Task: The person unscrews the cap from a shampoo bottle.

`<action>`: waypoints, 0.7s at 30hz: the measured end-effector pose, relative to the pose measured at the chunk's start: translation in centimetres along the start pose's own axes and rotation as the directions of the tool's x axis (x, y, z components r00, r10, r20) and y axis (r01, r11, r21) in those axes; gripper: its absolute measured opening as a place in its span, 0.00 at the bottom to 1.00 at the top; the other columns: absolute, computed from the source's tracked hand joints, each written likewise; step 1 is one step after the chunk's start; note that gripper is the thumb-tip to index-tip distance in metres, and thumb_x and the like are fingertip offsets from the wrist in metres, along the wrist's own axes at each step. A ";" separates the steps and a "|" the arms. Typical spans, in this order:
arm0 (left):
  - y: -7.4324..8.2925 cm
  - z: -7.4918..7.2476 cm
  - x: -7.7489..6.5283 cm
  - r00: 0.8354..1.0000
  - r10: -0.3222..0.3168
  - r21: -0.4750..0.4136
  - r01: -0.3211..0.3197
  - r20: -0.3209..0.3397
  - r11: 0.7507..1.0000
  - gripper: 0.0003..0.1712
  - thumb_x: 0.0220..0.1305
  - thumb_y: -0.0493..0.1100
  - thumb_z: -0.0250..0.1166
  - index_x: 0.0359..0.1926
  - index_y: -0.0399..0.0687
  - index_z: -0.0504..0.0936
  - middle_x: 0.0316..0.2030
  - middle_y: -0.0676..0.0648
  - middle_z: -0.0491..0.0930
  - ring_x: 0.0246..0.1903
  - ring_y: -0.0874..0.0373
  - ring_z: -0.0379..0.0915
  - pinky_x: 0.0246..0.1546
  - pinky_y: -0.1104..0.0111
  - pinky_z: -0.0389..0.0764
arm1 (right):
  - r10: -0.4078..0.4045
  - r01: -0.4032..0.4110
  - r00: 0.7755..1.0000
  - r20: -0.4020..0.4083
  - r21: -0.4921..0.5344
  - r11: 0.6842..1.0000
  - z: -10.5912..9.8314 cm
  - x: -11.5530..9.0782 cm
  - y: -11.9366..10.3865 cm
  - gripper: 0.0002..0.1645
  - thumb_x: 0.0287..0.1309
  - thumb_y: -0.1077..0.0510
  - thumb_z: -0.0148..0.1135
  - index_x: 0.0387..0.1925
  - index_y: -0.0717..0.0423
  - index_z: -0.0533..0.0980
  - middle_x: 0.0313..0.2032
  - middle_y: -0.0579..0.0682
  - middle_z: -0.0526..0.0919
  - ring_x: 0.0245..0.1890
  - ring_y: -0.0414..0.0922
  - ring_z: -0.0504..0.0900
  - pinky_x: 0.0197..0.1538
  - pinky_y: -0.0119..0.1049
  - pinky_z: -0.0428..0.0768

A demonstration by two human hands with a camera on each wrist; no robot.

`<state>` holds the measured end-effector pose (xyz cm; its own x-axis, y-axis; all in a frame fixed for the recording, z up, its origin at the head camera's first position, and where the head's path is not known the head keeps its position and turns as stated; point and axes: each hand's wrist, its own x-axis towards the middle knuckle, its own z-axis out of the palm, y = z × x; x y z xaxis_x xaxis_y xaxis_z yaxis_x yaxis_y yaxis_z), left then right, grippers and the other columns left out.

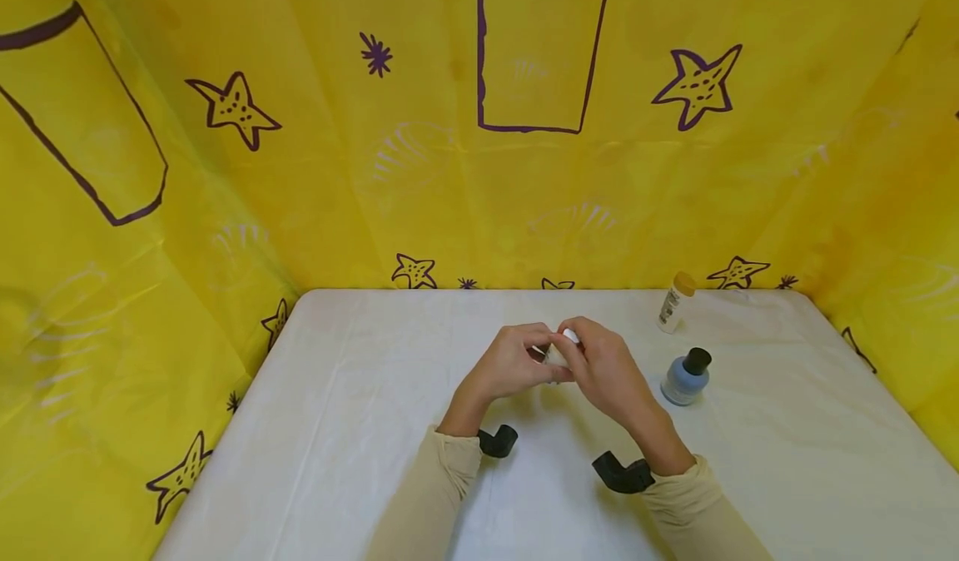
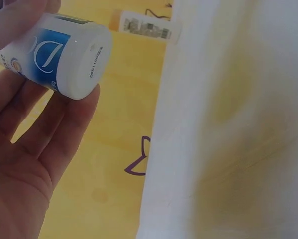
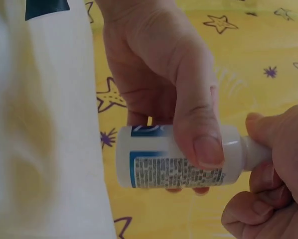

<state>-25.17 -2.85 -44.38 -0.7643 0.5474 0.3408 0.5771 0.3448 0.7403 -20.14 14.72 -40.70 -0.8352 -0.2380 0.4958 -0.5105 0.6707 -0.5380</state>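
A small white bottle [image 3: 161, 172] with a blue-and-white label and fine print is held up between both hands over the table. My left hand [image 1: 512, 363] grips its body, with the thumb across the label in the right wrist view. The fingers of my right hand [image 1: 608, 369] pinch the white cap [image 1: 571, 335] at the bottle's narrow neck. That cap is mostly covered by the fingers in the right wrist view. In the left wrist view the bottle's flat base [image 2: 92, 62] faces the table side, with a printed code on it.
A blue bottle with a black cap [image 1: 685, 376] stands on the white-covered table [image 1: 360, 428], right of my hands. Behind it is a slim white bottle with an orange cap [image 1: 677, 302]. Yellow patterned sheets [image 1: 322, 170] enclose the table at the back and sides.
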 end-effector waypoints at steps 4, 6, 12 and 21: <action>0.1 -0.2 0.0 1.000 -0.001 -0.022 0.002 0.025 1.000 0.14 0.55 0.52 0.79 0.42 0.58 0.88 0.30 0.58 0.78 0.31 0.64 0.71 0.39 0.71 0.83 | -0.061 0.061 0.998 -0.012 0.018 0.998 0.0 0.1 0.2 0.05 0.68 0.59 0.65 0.40 0.57 0.80 0.27 0.46 0.76 0.25 0.36 0.68 0.29 0.29 0.71; 0.1 -0.4 -0.1 0.998 -0.020 -0.055 0.023 0.051 0.998 0.13 0.55 0.51 0.79 0.41 0.59 0.88 0.31 0.59 0.80 0.32 0.64 0.73 0.41 0.71 0.83 | -0.100 0.100 0.995 -0.011 0.026 0.995 0.0 0.0 0.3 0.03 0.67 0.61 0.65 0.40 0.56 0.80 0.29 0.46 0.78 0.26 0.36 0.68 0.31 0.29 0.72; 0.1 -0.8 -0.3 0.991 -0.073 -0.126 0.087 0.113 0.988 0.13 0.55 0.51 0.79 0.41 0.61 0.87 0.34 0.60 0.83 0.33 0.63 0.75 0.43 0.72 0.83 | -0.106 0.104 0.993 0.055 0.034 0.994 -0.3 0.0 0.2 0.03 0.70 0.59 0.62 0.39 0.54 0.80 0.33 0.46 0.81 0.30 0.38 0.70 0.35 0.31 0.74; 0.1 -0.8 -0.5 0.979 -0.153 -0.100 0.166 0.133 0.981 0.14 0.53 0.55 0.79 0.37 0.62 0.85 0.29 0.57 0.77 0.31 0.62 0.70 0.32 0.73 0.75 | 0.115 -0.133 0.978 0.175 0.097 0.986 -0.8 -0.1 0.4 0.13 0.71 0.51 0.62 0.47 0.55 0.77 0.24 0.45 0.74 0.22 0.36 0.67 0.27 0.30 0.71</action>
<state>-24.92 -3.67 -44.01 -0.7983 0.5848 0.1439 0.4102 0.3531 0.8409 -20.14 15.55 -40.45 -0.9111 -0.2784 0.3039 -0.4121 0.6254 -0.6626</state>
